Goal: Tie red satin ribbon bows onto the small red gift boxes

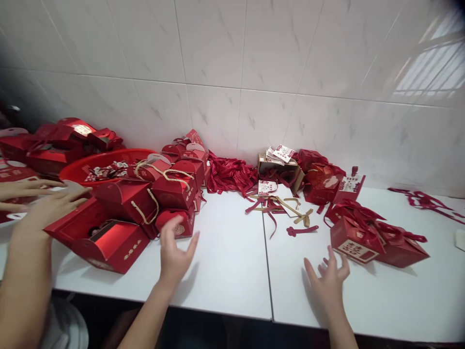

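Note:
My left hand [175,252] is raised over the white table with fingers apart and nothing in it. Just behind it stands a small red gift box [184,224], beside a larger red box with a gold rope handle [146,213]. My right hand [328,281] is open too, fingers spread, a little in front of a red gift box with a pale printed label [354,247] and a ribbon bow. Against that box rests another red ribbon-tied box [401,247]. A dark red knotted ribbon [302,231] lies between my hands, farther back.
At left, a co-worker's hands [60,198] are by an open red box [119,252]. Behind are a red basin [74,169] with small packets and stacked red boxes. A ribbon heap [232,174] and a cardboard box with cards [298,177] stand near the tiled wall [214,58].

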Demonstrator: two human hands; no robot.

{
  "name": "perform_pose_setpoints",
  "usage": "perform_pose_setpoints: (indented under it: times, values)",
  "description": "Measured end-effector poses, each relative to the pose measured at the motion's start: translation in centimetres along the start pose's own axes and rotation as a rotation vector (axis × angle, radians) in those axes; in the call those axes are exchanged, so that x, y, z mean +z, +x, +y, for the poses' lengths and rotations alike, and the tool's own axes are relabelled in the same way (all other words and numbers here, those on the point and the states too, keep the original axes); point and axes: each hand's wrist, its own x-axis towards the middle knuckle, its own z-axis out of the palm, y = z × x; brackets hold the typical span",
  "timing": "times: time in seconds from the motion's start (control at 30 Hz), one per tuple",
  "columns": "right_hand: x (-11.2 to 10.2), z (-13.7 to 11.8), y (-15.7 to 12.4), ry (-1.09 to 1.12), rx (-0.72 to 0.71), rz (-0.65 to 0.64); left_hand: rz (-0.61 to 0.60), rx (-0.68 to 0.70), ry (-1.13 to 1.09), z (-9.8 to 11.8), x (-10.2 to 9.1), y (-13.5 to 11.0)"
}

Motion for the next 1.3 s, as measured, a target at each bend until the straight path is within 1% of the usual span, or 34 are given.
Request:
perform_pose_setpoints:
  times: [0.03,0.07,0.1,0.17,0.23,0.27,0.37,0.4,0.5,0.57,0.63,0.7,0.77,0.8,0.87,0.9,0.97,1.0,1.03,1.1,1.13,1.2,1.3]
  values:
    - [0.5,0.0,-1.0,-0.015,0.001,-0.069,0.111,0.015,0.09,0.2,-0.3,1.9]
    - [0.9,0.1,-1.8,-0.025,0.0,-0.117,0.174,0.021,0.177,0.5,-0.5,3.7]
    - [1.1,0.0,-2.4,-0.03,-0.003,-0.142,0.186,0.007,0.252,0.7,-0.6,5.5]
    - [1.2,0.0,-2.9,-0.023,0.002,-0.141,0.147,-0.095,0.378,1.1,-0.6,8.3]
    - [1.0,-0.1,-2.9,-0.013,0.029,-0.12,0.113,-0.205,0.473,1.2,-0.4,10.1]
    - [0.9,-0.1,-2.8,-0.012,0.041,-0.115,0.115,-0.243,0.505,1.1,-0.4,10.6]
    - [0.6,-0.2,-2.5,0.002,0.04,-0.116,0.144,-0.264,0.554,0.5,-0.6,11.3]
    - [0.6,-0.2,-2.5,0.011,0.038,-0.117,0.131,-0.251,0.562,0.3,-0.7,11.3]
    - [0.7,-0.1,-2.5,0.032,0.03,-0.124,0.024,-0.208,0.581,-0.1,-0.9,11.2]
    - [0.8,-0.1,-2.5,0.028,0.024,-0.131,0.001,-0.185,0.571,0.0,-0.9,11.2]
    - [0.8,0.0,-2.5,0.02,0.017,-0.136,0.05,-0.119,0.539,0.2,-0.9,11.2]
    - [0.8,0.0,-2.6,0.018,0.015,-0.135,0.098,0.011,0.482,0.6,-1.1,11.0]
    - [0.7,0.1,-2.7,0.02,0.01,-0.138,0.091,0.151,0.375,1.3,-1.7,10.4]
    - [0.7,0.1,-2.7,0.018,0.01,-0.143,0.065,0.202,0.296,1.7,-2.1,9.8]
    - [0.8,0.0,-2.4,0.007,0.014,-0.155,-0.035,0.239,0.101,2.4,-2.7,8.0]
    - [1.0,-0.2,-1.9,0.006,0.005,-0.16,-0.113,0.228,0.004,2.7,-2.9,6.7]
    - [1.7,-1.0,-0.5,0.014,-0.068,-0.174,-0.33,0.127,-0.152,2.7,-2.8,3.6]
    - [2.4,-1.7,0.5,0.02,-0.141,-0.187,-0.413,0.075,-0.21,2.6,-2.5,1.9]
    - [3.3,-2.6,1.6,0.014,-0.232,-0.214,-0.467,0.03,-0.243,2.2,-2.1,0.2]
    - [5.7,-4.9,4.1,-0.03,-0.409,-0.294,-0.539,-0.037,-0.26,1.4,-1.0,-3.1]
    - [7.3,-6.1,5.3,-0.086,-0.467,-0.377,-0.555,-0.045,-0.264,0.9,-0.6,-4.5]
    - [11.1,-8.4,7.5,-0.119,-0.507,-0.457,-0.563,-0.028,-0.282,0.2,0.2,-6.8]
    - [17.2,-10.9,9.8,-0.176,-0.52,-0.562,-0.586,-0.038,-0.325,-0.2,0.6,-8.7]
